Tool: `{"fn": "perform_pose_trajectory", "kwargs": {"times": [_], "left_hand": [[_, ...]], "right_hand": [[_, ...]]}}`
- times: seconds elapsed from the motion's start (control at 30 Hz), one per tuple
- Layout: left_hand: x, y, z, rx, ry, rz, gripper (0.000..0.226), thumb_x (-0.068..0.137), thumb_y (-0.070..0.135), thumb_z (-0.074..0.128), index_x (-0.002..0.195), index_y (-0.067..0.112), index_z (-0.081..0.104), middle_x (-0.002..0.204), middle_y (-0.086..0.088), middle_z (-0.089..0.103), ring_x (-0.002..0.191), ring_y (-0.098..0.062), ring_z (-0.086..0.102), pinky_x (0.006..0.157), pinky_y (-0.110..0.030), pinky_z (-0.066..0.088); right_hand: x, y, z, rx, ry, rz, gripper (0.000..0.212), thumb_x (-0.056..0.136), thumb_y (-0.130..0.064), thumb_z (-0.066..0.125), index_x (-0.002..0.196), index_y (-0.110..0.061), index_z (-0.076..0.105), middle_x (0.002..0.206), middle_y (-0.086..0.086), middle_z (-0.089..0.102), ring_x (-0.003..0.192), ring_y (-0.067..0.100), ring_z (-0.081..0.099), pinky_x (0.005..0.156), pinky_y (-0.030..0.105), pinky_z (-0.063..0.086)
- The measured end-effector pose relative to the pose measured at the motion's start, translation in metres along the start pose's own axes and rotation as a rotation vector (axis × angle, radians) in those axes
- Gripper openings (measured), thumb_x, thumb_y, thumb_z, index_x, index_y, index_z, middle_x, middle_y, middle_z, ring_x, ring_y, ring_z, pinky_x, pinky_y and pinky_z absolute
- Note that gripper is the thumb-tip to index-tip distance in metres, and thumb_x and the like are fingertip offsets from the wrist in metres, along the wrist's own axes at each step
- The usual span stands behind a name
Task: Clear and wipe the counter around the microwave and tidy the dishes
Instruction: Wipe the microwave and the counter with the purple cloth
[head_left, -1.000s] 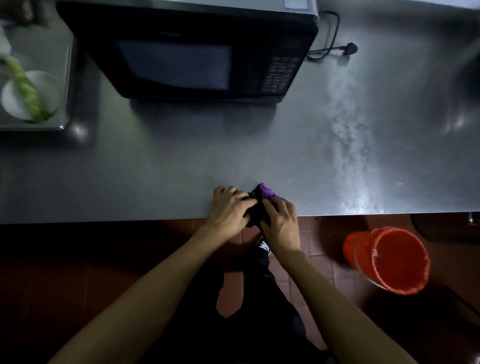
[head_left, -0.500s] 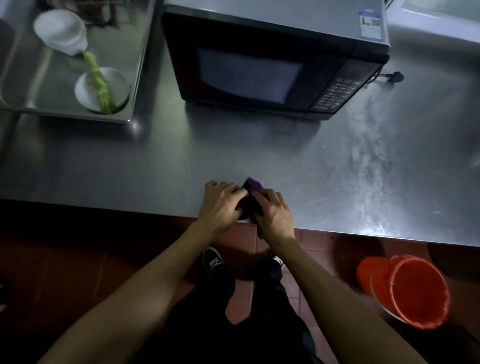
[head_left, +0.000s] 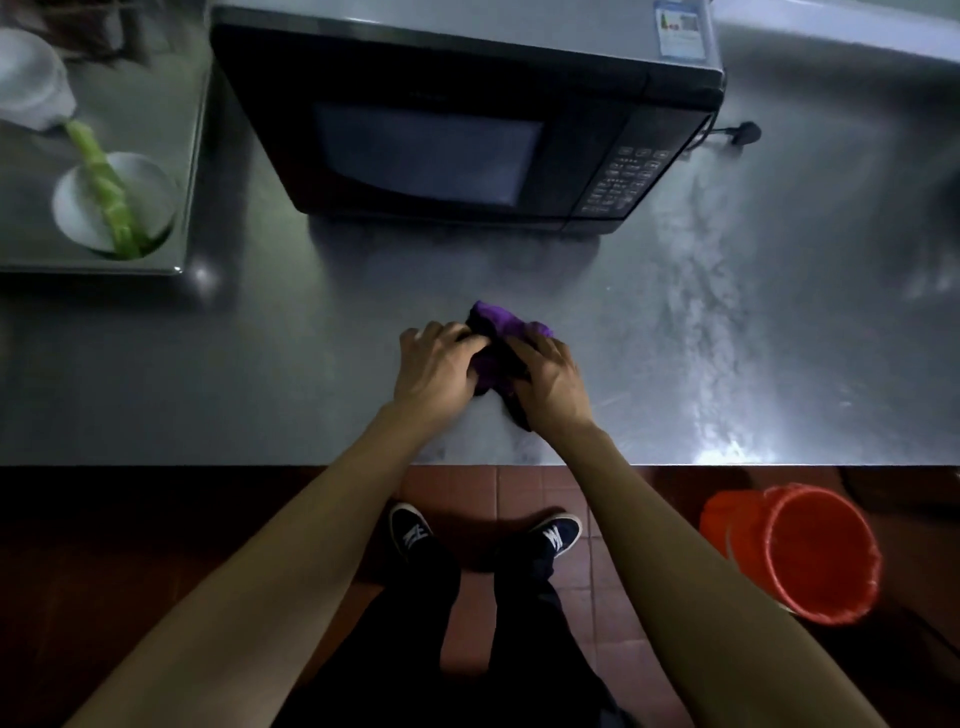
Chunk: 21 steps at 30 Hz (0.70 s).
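Note:
A bunched purple cloth (head_left: 501, 322) lies on the steel counter (head_left: 260, 364), in front of the black microwave (head_left: 457, 130). My left hand (head_left: 436, 369) grips its left side with curled fingers. My right hand (head_left: 550, 379) grips its right side, and a dark end of the cloth hangs out under that palm. Both hands sit between the microwave and the counter's front edge. Most of the cloth is hidden under my fingers.
A metal tray (head_left: 156, 267) at the left holds a white bowl (head_left: 88, 208) with a green stalk (head_left: 109, 197) and another white bowl (head_left: 31, 88). Wet streaks (head_left: 701, 312) run down the counter's right side. A plug (head_left: 743, 132) lies behind the microwave. An orange bucket (head_left: 810, 556) stands on the floor.
Both hands have slid the cloth forward, from the counter's front edge toward the microwave. My head has shifted, so the view now shows more of the tray and the floor.

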<state>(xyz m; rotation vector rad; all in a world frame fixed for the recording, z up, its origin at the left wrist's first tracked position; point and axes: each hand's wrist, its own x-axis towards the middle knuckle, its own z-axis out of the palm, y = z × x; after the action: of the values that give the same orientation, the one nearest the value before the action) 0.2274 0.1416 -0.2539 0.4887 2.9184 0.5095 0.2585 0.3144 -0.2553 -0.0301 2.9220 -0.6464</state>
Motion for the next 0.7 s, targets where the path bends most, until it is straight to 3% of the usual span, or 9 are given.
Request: {"fn": "perform_pose_trajectory", "kwargs": {"times": [0.23, 0.47, 0.7], "left_hand": [[-0.014, 0.024, 0.011, 0.02, -0.07, 0.04, 0.034, 0.077, 0.03, 0.067, 0.111, 0.031, 0.066, 0.103, 0.003, 0.067, 0.093, -0.027, 0.064, 0.086, -0.042, 0.038], [-0.022, 0.105, 0.038, -0.002, -0.053, 0.059, 0.035, 0.065, 0.023, 0.077, 0.098, 0.029, 0.067, 0.086, 0.006, 0.068, 0.079, -0.024, 0.065, 0.08, -0.039, 0.041], [-0.019, 0.181, 0.066, 0.032, -0.046, 0.183, 0.05, 0.065, 0.026, 0.078, 0.113, 0.029, 0.064, 0.109, 0.005, 0.063, 0.096, -0.024, 0.061, 0.084, -0.043, 0.043]], "right_hand": [[-0.031, 0.025, -0.012, -0.05, -0.066, -0.083, 0.068, 0.076, -0.044, 0.033, 0.132, -0.016, 0.06, 0.131, 0.014, 0.059, 0.111, 0.042, 0.051, 0.086, 0.051, 0.049], [-0.081, 0.09, -0.025, -0.128, -0.026, -0.04, 0.059, 0.079, -0.038, 0.071, 0.134, -0.021, 0.056, 0.11, 0.007, 0.064, 0.095, 0.036, 0.057, 0.069, 0.043, 0.051], [-0.116, 0.161, -0.055, 0.05, 0.044, 0.065, 0.049, 0.08, -0.022, 0.072, 0.127, -0.023, 0.06, 0.107, 0.005, 0.063, 0.09, 0.033, 0.054, 0.068, 0.044, 0.053]]}}
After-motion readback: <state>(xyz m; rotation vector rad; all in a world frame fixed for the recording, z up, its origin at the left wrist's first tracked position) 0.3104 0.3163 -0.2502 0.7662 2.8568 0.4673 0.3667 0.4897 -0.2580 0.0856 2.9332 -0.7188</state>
